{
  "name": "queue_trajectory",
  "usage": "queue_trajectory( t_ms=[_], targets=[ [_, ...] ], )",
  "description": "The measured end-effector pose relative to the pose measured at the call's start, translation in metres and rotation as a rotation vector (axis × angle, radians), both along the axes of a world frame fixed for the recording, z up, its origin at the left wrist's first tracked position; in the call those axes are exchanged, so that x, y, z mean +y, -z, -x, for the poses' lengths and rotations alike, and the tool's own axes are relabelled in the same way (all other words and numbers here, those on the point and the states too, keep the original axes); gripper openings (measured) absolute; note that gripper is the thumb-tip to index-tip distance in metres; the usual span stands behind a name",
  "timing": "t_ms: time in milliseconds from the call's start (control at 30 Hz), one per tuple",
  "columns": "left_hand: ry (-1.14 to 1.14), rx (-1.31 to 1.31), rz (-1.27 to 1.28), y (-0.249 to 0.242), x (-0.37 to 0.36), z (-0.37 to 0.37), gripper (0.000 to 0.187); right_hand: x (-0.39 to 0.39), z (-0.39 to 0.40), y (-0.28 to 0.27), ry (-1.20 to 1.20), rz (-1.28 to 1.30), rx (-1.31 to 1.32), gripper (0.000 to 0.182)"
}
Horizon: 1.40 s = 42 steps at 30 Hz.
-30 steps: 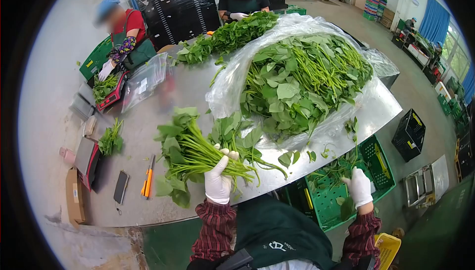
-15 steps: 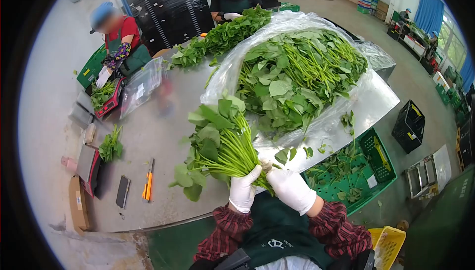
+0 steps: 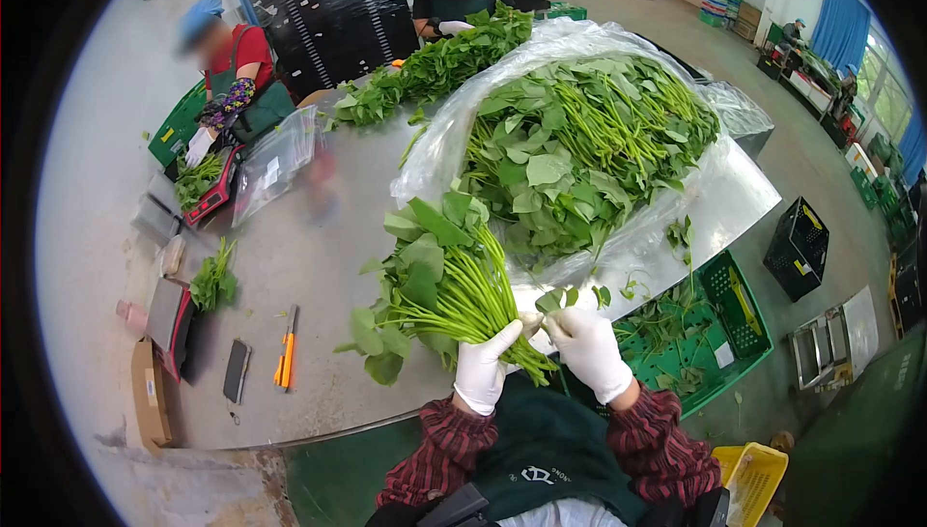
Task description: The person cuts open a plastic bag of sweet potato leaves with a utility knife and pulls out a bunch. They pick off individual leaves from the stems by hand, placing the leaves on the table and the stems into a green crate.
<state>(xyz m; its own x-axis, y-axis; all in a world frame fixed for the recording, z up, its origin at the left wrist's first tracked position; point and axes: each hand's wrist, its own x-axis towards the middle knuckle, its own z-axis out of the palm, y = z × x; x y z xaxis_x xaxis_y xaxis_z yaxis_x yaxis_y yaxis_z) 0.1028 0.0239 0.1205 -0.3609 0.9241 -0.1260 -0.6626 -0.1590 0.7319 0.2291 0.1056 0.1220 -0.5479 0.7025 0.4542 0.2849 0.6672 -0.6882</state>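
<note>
My left hand (image 3: 483, 368), in a white glove, is wrapped round the stems of a bunch of leafy greens (image 3: 463, 281). The leaves fan out up and to the left, and the cut stem ends stick out below the fist. Just right of the stems is my right hand (image 3: 591, 351), also gloved, with its fingers closed. What its fingertips hold, if anything, I cannot make out. A few loose leaves (image 3: 555, 299) show just above it. Beyond the bunch lies a large heap of the same greens (image 3: 589, 150) in a clear plastic bag (image 3: 439, 145).
On the metal table (image 3: 319, 334) lie an orange utility knife (image 3: 286, 353), a phone (image 3: 237, 370) and a small bunch of greens (image 3: 213, 281) beside a red scale (image 3: 172, 326). A green crate (image 3: 745, 353) with leaf scraps stands at right. Two co-workers (image 3: 249, 54) stand across the table.
My right hand has moved slightly right and up, away from the stem ends, which now show more. The bunch in my left hand has shifted a little to the right.
</note>
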Motion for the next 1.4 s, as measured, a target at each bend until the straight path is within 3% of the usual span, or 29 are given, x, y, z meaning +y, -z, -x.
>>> queue_trajectory(
  t_ms=[100,167,500,733,867,967,1067,1100,1200,1267,1400],
  targets=[
    [-0.05,0.11,0.024,0.001,0.002,-0.003,0.018,-0.016,0.001,0.0,-0.193,-0.065,-0.036,0.008],
    [-0.115,0.184,0.045,-0.002,0.003,-0.008,0.018,-0.023,-0.001,0.005,-0.134,-0.261,-0.228,0.018],
    [-0.096,0.17,0.042,0.015,0.005,-0.016,0.017,-0.036,-0.01,0.015,-0.038,-0.473,-0.406,0.018],
    [-0.084,0.352,0.077,0.015,0.004,-0.022,0.023,-0.032,-0.01,0.016,-0.085,-0.348,-0.188,0.01],
    [-0.1,0.321,0.027,0.007,0.006,-0.023,0.02,-0.03,-0.008,0.009,0.095,-0.263,-0.029,0.01],
    [-0.145,0.455,0.073,0.01,0.006,-0.024,0.019,-0.022,-0.017,-0.008,0.155,0.035,0.036,0.014],
    [-0.121,0.665,0.19,0.019,0.007,-0.024,0.02,-0.013,-0.02,-0.034,0.119,0.084,0.125,0.012],
    [-0.114,0.666,0.187,0.024,0.007,-0.025,0.02,-0.011,-0.017,-0.05,0.079,-0.033,0.189,0.007],
    [-0.103,0.879,0.233,0.037,0.01,-0.029,0.03,-0.009,-0.009,-0.091,0.001,-0.165,0.19,0.018],
    [-0.155,0.875,0.091,0.033,0.009,-0.033,0.033,-0.008,-0.005,-0.111,-0.072,-0.532,-0.163,0.031],
    [-0.163,0.846,0.142,0.056,0.013,-0.036,0.029,0.006,0.006,-0.092,-0.06,-0.651,-0.209,0.025]
  ],
)
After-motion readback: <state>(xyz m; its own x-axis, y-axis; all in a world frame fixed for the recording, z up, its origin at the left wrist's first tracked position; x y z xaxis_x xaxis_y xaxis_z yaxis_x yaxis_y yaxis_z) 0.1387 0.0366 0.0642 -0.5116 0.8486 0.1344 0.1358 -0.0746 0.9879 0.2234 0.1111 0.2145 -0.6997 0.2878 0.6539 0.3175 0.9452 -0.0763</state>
